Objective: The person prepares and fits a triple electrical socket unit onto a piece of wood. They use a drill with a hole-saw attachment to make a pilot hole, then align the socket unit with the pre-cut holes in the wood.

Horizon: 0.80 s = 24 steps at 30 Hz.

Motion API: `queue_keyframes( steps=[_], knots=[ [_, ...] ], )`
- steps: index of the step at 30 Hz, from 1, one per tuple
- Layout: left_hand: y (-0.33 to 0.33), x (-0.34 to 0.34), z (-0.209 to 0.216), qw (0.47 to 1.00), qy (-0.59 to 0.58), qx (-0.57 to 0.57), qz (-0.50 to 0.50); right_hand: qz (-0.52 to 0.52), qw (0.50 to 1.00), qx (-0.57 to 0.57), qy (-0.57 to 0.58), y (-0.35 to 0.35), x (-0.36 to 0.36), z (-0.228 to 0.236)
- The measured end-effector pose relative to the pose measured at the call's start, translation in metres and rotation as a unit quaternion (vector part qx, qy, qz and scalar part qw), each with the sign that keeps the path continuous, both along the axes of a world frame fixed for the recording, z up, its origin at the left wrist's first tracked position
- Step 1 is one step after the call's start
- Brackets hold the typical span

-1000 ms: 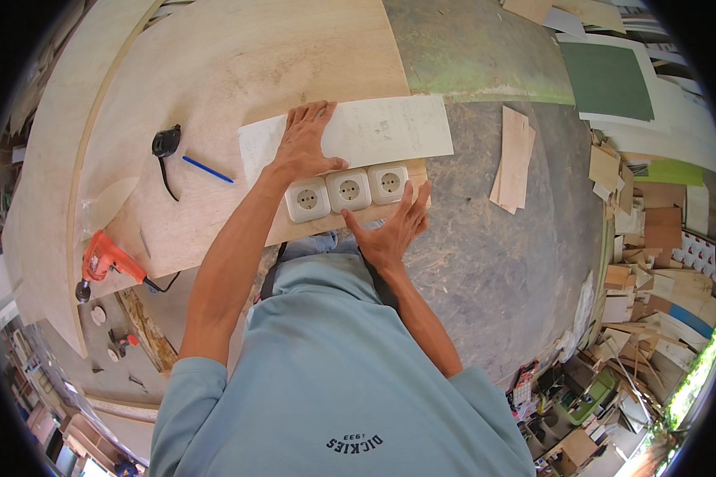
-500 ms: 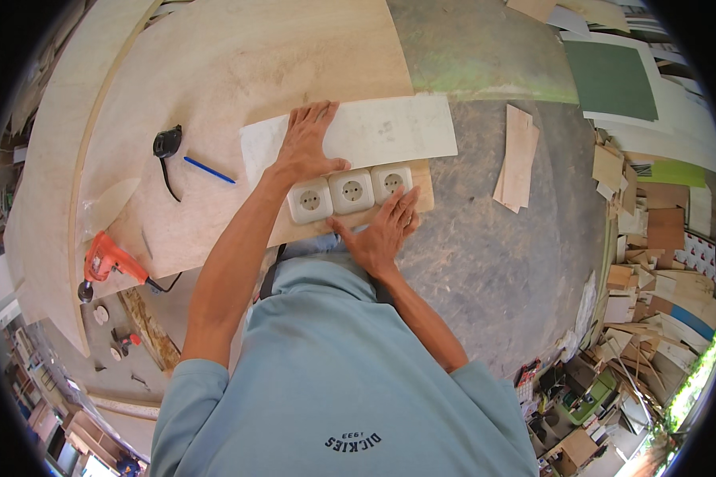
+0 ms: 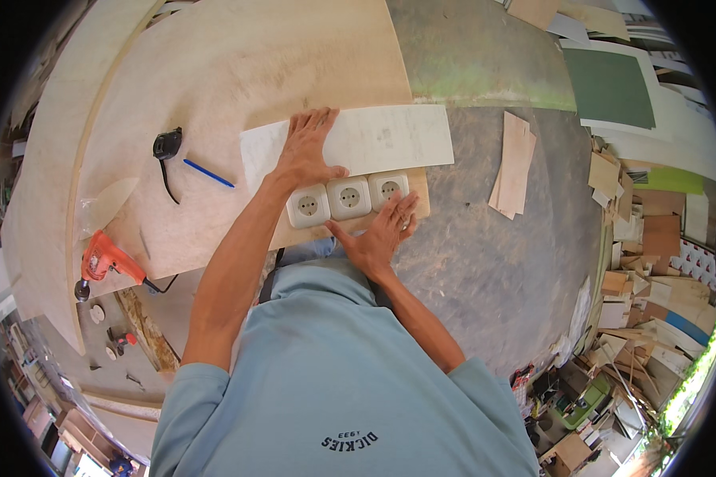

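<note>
Three white square power sockets [image 3: 349, 198] stand side by side in a row near the close edge of a plywood sheet [image 3: 215, 71]. Along their far side lies a long white panel [image 3: 402, 137]. My left hand [image 3: 309, 155] rests with spread fingers on the panel, its thumb reaching toward the gap above the middle socket. My right hand [image 3: 379, 237] is at the near side of the row, fingers spread. Its fingertips touch the right socket, and its thumb lies near the lower edge of the left and middle ones. Neither hand grasps anything.
On the plywood left of my arm lie a black tape measure [image 3: 167, 145], a blue pen [image 3: 208, 172] and an orange power drill [image 3: 110, 258]. Two thin wood strips [image 3: 513, 165] lie on the grey surface at right. Wood offcuts [image 3: 660, 230] are heaped along the far right.
The view has shifted very slightly. Both hands, the sockets and the white panel keep their places relative to each other.
</note>
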<state>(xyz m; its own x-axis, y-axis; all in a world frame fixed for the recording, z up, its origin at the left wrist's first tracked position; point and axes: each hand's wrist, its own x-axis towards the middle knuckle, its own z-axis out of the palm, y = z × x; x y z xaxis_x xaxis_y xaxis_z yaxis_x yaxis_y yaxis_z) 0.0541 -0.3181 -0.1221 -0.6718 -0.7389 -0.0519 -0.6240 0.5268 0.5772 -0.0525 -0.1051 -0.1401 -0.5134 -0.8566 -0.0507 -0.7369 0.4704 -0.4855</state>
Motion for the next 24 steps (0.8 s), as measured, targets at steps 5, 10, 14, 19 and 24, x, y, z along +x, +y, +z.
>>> queue_keyframes(
  steps=[5, 10, 14, 19, 24],
  knots=[
    [0.001, 0.007, 0.004, 1.0, -0.019, 0.011, 0.006, -0.08, 0.989, -0.123, 0.003, 0.029, -0.044, -0.005],
    [0.019, 0.016, 0.02, 0.996, 0.049, -0.041, 0.064, -0.313, 0.917, -0.19, -0.16, 0.106, -0.112, -0.078],
    [0.068, 0.05, 0.043, 0.948, 0.247, -0.037, 0.198, -0.013, 0.985, 0.075, -0.154, 0.298, -0.226, -0.25],
    [0.196, 0.14, -0.001, 0.853, 0.23, -0.086, 0.461, -0.03, 0.889, 0.432, -0.15, 0.313, -0.199, -0.217],
    [0.368, 0.204, -0.15, 0.687, 0.269, 0.128, 0.662, -0.015, 0.955, 0.248, -0.161, 0.306, -0.233, -0.229]
  ],
)
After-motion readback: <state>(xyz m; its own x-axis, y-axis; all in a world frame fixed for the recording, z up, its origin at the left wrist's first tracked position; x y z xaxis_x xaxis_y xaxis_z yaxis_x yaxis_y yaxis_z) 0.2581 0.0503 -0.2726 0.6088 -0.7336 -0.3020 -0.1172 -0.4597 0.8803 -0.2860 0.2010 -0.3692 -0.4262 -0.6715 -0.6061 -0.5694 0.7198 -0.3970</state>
